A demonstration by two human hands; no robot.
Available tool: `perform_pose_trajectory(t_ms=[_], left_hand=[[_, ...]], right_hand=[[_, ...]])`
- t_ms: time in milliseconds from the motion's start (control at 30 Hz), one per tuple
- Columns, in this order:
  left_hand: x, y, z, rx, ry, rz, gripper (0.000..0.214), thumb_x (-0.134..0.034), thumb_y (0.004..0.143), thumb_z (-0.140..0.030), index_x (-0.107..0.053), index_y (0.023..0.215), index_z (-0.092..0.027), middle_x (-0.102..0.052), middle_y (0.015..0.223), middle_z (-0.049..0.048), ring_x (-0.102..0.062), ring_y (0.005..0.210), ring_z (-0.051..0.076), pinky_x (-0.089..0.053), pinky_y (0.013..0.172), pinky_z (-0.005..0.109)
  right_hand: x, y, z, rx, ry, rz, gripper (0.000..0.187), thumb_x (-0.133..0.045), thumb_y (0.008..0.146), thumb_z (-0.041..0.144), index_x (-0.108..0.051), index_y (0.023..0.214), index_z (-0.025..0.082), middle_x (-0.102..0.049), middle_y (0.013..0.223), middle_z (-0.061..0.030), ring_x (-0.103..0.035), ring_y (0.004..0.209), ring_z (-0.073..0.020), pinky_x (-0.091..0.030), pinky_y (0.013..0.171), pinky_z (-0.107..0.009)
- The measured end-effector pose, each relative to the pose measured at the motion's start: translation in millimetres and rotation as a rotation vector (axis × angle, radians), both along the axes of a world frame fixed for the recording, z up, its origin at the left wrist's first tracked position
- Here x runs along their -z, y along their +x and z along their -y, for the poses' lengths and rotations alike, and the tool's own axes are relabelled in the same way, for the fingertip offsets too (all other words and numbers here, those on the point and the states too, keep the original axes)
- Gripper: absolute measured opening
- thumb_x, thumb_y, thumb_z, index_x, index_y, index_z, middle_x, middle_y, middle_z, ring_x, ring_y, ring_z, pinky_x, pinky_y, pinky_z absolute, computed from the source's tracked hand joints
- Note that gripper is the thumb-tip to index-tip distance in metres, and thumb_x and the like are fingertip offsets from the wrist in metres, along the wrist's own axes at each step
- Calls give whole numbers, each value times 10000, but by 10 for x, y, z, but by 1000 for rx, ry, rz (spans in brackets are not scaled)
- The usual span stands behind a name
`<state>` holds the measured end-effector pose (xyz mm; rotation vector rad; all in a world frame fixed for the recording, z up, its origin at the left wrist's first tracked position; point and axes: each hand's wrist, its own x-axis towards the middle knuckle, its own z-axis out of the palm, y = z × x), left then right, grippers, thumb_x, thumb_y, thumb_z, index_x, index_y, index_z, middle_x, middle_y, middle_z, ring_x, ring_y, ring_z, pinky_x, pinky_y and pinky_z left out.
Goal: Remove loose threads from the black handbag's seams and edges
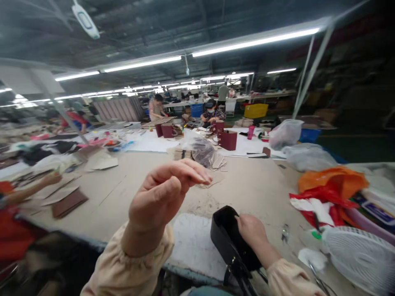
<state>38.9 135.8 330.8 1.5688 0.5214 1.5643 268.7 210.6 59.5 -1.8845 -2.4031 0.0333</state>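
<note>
A: Left hand (166,193)?
B: Raised above the table (247,185), fingertips pinched together as if on something fine. Nothing visible between them; cannot tell whether thread or the like held.
A: Right hand (251,232)?
B: Low, right of the left hand, fingers tucked inside the open mouth of a black bag (230,242). Grasping the bag's wall, apparently to steady it and keep the mouth open.
A: Bag position?
B: At the near table edge, tilted, partly over a white pad (193,242) lying below the left hand. Strap and metal fitting hanging off the edge, beneath the right wrist.
A: Around the right hand?
B: Small metal clip (284,233) just right of it. Further right, a white fan (361,255) and red and orange plastic bags (327,193), kept within reach, by judgement.
A: Beyond the left hand?
B: Clear bag of parts (200,150) and card pieces, well apart. Maroon boxes (227,139) further off. Another person's arm (33,187) far left, over cardboard sheets.
</note>
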Motion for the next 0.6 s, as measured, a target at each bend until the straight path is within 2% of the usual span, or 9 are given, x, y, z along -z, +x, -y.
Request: perform_pose_trajectory(t_ms=[67, 167, 300, 367, 467, 533, 600], left_hand=[[-171, 31, 182, -61, 80, -69, 280, -578, 776, -477, -685, 774, -218, -631, 785, 52, -621, 826, 222, -512, 813, 413], [-315, 129, 466, -167, 116, -160, 344, -563, 762, -545, -684, 753, -223, -623, 745, 53, -630, 820, 229, -528, 786, 397], [-367, 307, 793, -216, 109, -220, 376, -549, 743, -597, -682, 719, -246, -639, 779, 57, -622, 885, 259, -534, 770, 395], [-348, 375, 864, -233, 111, -227, 337, -574, 743, -566, -688, 731, -249, -652, 846, 54, -608, 935, 269, -525, 796, 400], [-167, 406, 747, -317, 86, -256, 237, -600, 780, -432, -692, 848, -224, -647, 980, 62, -584, 995, 254, -486, 874, 406], [114, 394, 524, -395, 39, -346, 189, -606, 794, -333, -682, 896, -194, -635, 1028, 74, -575, 1006, 225, -462, 904, 385], [513, 382, 237, -488, -52, -508, 144, -621, 778, -284, -680, 840, -168, -633, 1005, 78, -578, 981, 199, -442, 919, 356]], right_hand=[[6, 4, 10, -29, 8, 10, 410, -309, 926, 345, -646, 772, 170, -686, 782, -104, -640, 720, -217, -398, 614, -299], [-10, 14, 35, -65, 16, 10, 404, -309, 925, 332, -647, 761, 182, -688, 763, -99, -646, 699, -215, -402, 597, -300], [-48, 20, 59, -89, 15, 9, 374, -341, 910, 311, -658, 761, 179, -691, 760, -110, -652, 694, -222, -410, 590, -302], [-58, 19, 62, -92, 8, 14, 377, -340, 908, 313, -667, 784, 171, -692, 776, -120, -654, 706, -231, -415, 590, -307], [-56, 12, 62, -87, -3, 18, 399, -323, 914, 332, -674, 818, 168, -693, 803, -127, -654, 732, -227, -420, 607, -303], [-53, 4, 62, -85, -7, 14, 404, -320, 916, 337, -676, 830, 167, -693, 815, -125, -653, 745, -222, -421, 619, -298], [-58, -3, 58, -85, -12, 4, 401, -327, 914, 340, -681, 837, 167, -694, 824, -122, -650, 750, -214, -419, 627, -291]])
